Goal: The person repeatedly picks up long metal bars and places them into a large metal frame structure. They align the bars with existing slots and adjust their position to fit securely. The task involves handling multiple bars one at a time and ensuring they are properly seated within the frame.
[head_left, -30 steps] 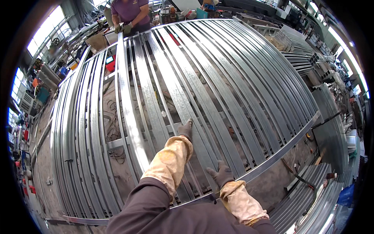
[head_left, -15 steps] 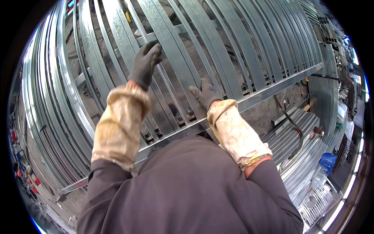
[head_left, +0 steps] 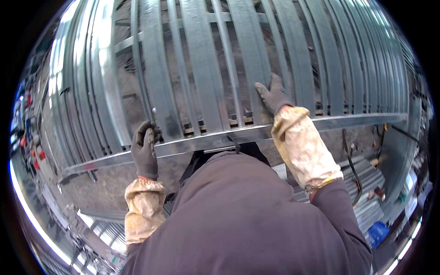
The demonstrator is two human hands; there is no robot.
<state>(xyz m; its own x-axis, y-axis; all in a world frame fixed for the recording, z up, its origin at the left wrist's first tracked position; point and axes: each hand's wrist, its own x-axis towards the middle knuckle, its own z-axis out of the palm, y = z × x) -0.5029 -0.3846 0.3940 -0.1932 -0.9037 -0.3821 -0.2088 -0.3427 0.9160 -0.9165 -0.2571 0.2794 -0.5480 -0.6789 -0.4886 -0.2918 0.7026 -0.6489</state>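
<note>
My left hand (head_left: 145, 149), in a dark grey work glove, is at the front edge of a metal frame. Its fingers curl round the near end of a narrow galvanized profile (head_left: 138, 55), partly hiding that end. My right hand (head_left: 276, 97), gloved alike, lies with thumb and fingers apart on a wide galvanized profile (head_left: 250, 43). More wide and narrow profiles run away from me side by side, with gaps between them. Their near ends meet the front rail (head_left: 206, 141). Pale, stained protective sleeves cover both my forearms.
Closely set profiles (head_left: 85, 82) fill the left side of the frame. A crossbar (head_left: 123, 44) runs beneath the profiles. At the lower right are stacked metal lengths (head_left: 366, 211), a dark cable (head_left: 350, 160) and a blue object (head_left: 378, 233). Red items (head_left: 40, 156) stand at the far left.
My left hand has come back from farther along the profiles to the front rail, its fingers now curled. My right hand stays spread on a profile. The view has turned.
</note>
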